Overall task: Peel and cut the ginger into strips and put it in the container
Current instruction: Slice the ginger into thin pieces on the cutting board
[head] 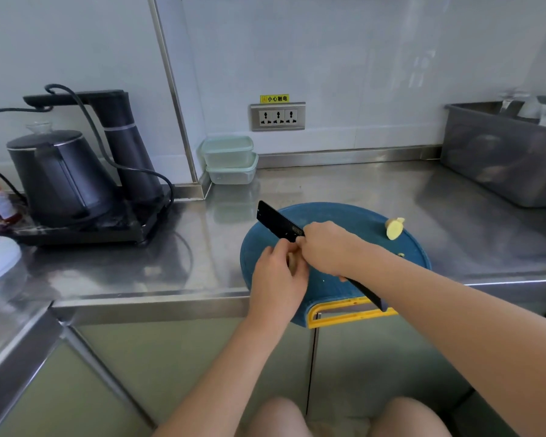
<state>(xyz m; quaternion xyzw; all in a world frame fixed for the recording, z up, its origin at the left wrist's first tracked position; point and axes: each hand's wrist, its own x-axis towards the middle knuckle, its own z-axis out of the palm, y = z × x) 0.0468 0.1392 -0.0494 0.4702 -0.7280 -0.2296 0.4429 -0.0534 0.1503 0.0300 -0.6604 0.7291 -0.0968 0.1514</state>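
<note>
My left hand [276, 268] grips a small piece of ginger [292, 261] above the round blue cutting board [344, 216]; most of the piece is hidden by my fingers. My right hand [327, 247] holds a black knife [278, 222] close to the blade, whose edge meets the ginger; the handle sticks out behind my wrist. A second, pale yellow peeled ginger piece [394, 228] lies at the board's far right. Two stacked clear containers with green lids [230, 159] stand against the back wall.
A black kettle [59, 175] and its water dispenser on a tray sit on the steel counter to the left. A grey tub [505, 152] stands at the right back. The board's yellow handle [344, 315] hangs over the counter's front edge. A wall socket is behind.
</note>
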